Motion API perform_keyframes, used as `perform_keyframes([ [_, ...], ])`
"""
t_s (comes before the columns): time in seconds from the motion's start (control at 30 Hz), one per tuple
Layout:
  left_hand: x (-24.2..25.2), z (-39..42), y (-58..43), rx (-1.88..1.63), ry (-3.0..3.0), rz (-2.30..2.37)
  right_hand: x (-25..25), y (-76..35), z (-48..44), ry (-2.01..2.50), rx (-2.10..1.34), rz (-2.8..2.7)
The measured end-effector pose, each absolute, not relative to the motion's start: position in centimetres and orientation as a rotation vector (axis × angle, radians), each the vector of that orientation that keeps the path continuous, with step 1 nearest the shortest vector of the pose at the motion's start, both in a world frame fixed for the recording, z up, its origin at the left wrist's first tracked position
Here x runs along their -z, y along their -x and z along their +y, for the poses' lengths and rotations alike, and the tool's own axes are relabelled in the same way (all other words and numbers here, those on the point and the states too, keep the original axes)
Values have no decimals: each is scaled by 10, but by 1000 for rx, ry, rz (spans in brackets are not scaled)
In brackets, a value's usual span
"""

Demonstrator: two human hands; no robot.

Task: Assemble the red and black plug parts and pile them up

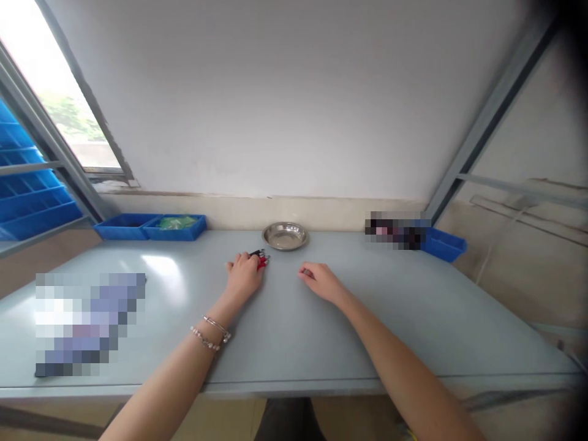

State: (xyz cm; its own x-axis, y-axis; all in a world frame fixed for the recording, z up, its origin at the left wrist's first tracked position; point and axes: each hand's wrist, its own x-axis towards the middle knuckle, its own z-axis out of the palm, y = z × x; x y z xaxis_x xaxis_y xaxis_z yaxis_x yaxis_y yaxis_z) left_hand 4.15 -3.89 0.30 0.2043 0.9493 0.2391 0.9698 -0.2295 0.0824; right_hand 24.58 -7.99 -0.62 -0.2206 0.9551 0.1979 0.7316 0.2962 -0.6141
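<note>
My left hand [243, 274] rests on the grey table [294, 331] with its fingers curled over a small bundle of red and black clips [260, 258] with metal tips. Two bracelets circle that wrist. My right hand [319, 280] lies a short way to the right, knuckles up, fingers curled under; something small and dark shows at the fingertips, too small to name. A round metal dish [285, 236] sits just beyond both hands, near the wall.
Two blue bins [151, 226] stand at the back left, one with green contents. Another blue bin [443, 244] sits at the back right. A metal frame post [487, 116] slants up on the right. A window is at the far left.
</note>
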Motion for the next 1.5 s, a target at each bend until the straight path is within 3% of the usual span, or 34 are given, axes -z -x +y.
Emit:
perform_keyframes([
  [0.47,-4,-39,-47,581,2535,-1830,0,-244,-85,1474,-565,-1981],
  [0.73,-10,-51,-57,817,2809,-1426,-1,-240,-83,1419,-763,-1804],
  [0.97,-11,-60,-64,795,2893,-1233,-1,-238,-82,1318,-897,-1790],
  [1.5,-10,-60,-62,863,2816,-1319,0,-239,-77,1234,-985,-1523],
])
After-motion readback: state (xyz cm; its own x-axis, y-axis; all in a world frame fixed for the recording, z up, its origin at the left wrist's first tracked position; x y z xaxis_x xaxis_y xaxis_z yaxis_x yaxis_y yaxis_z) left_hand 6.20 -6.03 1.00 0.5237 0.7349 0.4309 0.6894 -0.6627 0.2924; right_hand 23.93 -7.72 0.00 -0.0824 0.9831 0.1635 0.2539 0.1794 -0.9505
